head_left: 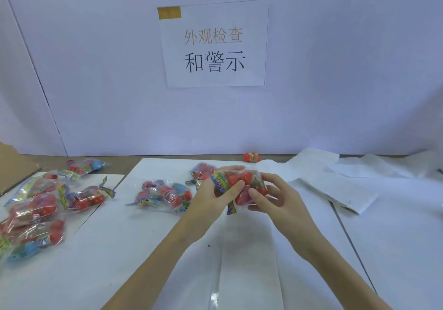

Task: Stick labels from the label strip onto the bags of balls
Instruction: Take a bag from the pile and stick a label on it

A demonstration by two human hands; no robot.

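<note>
I hold a clear bag of red balls with a colourful header above the middle of the table. My left hand grips its left side, thumb over the balls. My right hand grips its right side with curled fingers. Another bag of balls lies just left of my hands, and one more bag sits behind the held one. Several bags are heaped at the left. A white paper strip lies on the right; I cannot tell whether it carries labels.
White paper sheets cover the table. A red roll sits by the back wall, where a printed sign hangs. A cardboard flap juts in at the far left. Crumpled white paper lies at the back right.
</note>
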